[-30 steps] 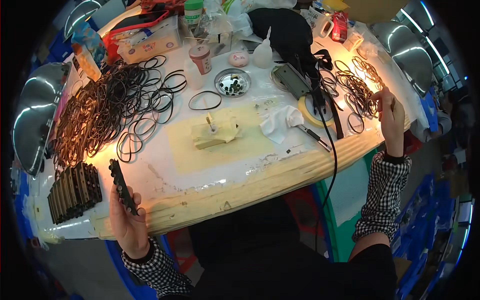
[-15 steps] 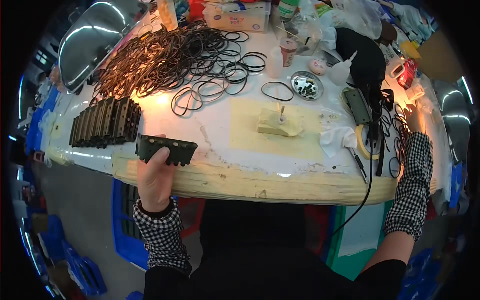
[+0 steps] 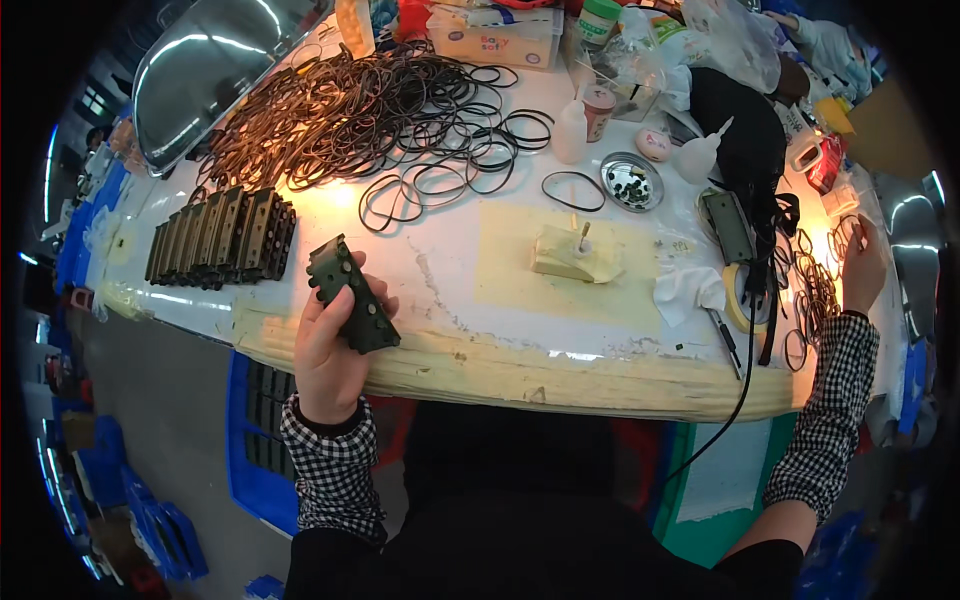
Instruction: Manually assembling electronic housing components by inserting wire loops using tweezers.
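Note:
A dark green, oblong part with a toothed edge and round studs (image 3: 352, 292) is gripped in my left hand (image 3: 330, 355), tilted above the table's front edge. My thumb lies across its face. At the far right my right hand (image 3: 866, 272) is beside a small heap of dark rubber rings (image 3: 808, 275). Its fingers look bent together, and what they hold, if anything, is too small to make out. Similar green parts (image 3: 222, 238) stand in a tight row at the left. Behind them spreads a large tangled pile of dark rubber rings (image 3: 350, 115).
A taped block with an upright pin (image 3: 575, 250) sits mid-table. Around it are a single ring (image 3: 573, 191), a metal dish of small dark bits (image 3: 632, 182), a squeeze bottle (image 3: 570, 132), a tape roll (image 3: 742, 295), a pen-like tool (image 3: 725, 340) and a black cable (image 3: 745, 390).
My left hand has turned the green part from level to a steep slant. My right hand has come back into fuller view beside the right-hand rings. The whole view has shifted slightly.

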Demonstrator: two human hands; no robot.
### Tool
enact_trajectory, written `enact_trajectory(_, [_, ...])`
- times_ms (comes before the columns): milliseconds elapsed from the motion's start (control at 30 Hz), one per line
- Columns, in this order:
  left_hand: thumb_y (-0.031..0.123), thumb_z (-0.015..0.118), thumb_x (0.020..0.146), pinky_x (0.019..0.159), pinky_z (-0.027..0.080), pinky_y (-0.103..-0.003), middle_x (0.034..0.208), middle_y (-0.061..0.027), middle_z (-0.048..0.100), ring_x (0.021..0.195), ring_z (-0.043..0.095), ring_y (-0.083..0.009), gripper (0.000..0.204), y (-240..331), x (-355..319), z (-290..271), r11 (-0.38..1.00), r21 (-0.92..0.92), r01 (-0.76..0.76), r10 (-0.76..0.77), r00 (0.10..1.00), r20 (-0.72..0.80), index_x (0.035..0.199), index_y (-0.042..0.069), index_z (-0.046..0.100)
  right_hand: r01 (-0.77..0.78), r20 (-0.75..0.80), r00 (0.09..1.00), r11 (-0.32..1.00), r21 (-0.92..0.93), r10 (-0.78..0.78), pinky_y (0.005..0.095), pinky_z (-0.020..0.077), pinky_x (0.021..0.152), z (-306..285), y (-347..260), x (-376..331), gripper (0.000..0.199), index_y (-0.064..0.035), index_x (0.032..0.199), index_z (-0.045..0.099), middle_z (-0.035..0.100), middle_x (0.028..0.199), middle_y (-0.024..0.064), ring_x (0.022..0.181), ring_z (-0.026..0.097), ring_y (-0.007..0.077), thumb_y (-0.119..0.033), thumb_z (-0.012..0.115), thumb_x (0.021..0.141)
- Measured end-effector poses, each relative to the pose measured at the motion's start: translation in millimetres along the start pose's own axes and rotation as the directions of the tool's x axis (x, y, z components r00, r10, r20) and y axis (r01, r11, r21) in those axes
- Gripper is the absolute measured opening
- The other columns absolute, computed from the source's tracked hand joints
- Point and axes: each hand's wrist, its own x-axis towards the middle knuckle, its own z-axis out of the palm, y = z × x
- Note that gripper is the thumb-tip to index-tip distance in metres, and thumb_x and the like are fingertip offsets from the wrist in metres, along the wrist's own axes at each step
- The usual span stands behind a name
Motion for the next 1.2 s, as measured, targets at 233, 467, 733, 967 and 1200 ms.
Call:
enact_trajectory(233, [0.013,0.05,0.096,0.087,0.055,-0.042,0.141,-0.0292,0.039,0.1,0.062,-0.0221,0.041,-23,6,37,0.978,-0.189,0.088,0.0,0.907,0.421,0.134,-0.003,0.042,0.015,0.17,0.971,0.746,0.666,-0.171,0.0193,0.0336,0.049,-135,-217,-28,0.021,-0.0011,0.105,0.07,0.069,0.08,0.0033,0.057,0.049,0.0028,0.0,0.069,0.084])
enact_trajectory(467, [0.02,0.061,0.089,0.072,0.06,-0.035,0.148,-0.0338,0.025,0.079,0.063,-0.0211,0.056,-46,-4,95,0.91,-0.12,0.398,-0.259,0.769,0.585,0.134,-0.008,0.042,0.055,0.164,0.857,0.403,0.914,-0.489,0.0319,0.0519,0.059,-155,-297,-59,0.017,-0.0017,0.095,0.068,0.067,0.079,0.0126,0.07,0.067,0.0278,0.0,0.068,0.078])
enact_trajectory(733, [0.018,0.055,0.093,0.078,0.058,-0.036,0.139,-0.0273,0.042,0.088,0.062,-0.0205,0.058,-51,-13,69,0.829,-0.366,0.422,-0.167,0.813,0.557,0.14,-0.009,0.033,-0.711,0.569,0.5,0.066,0.7,-0.653,0.0266,0.0533,0.068,-146,-309,-62,0.021,0.006,0.102,0.066,0.07,0.081,0.0085,0.073,0.066,0.0124,-0.011,0.063,0.091])
enact_trajectory(967, [0.018,0.055,0.093,0.077,0.059,-0.034,0.141,-0.0261,0.04,0.085,0.059,-0.0184,0.062,-51,-14,74,0.802,-0.414,0.43,-0.168,0.828,0.535,0.142,-0.008,0.029,-0.856,0.62,0.331,0.05,0.515,-0.711,0.0182,0.0449,0.059,-147,-308,-56,0.026,0.0026,0.104,0.068,0.07,0.079,0.0059,0.065,0.06,0.0064,-0.02,0.06,0.095])
enact_trajectory(1200, [0.018,0.055,0.093,0.078,0.059,-0.033,0.142,-0.0261,0.039,0.085,0.059,-0.0183,0.063,-50,-15,75,0.779,-0.442,0.444,-0.17,0.829,0.533,0.143,-0.008,0.028,-0.899,0.655,0.254,0.075,0.431,-0.712,0.0183,0.0332,0.048,-145,-307,-58,0.028,0.0001,0.107,0.068,0.069,0.076,0.0035,0.053,0.042,0.0021,-0.023,0.057,0.096])
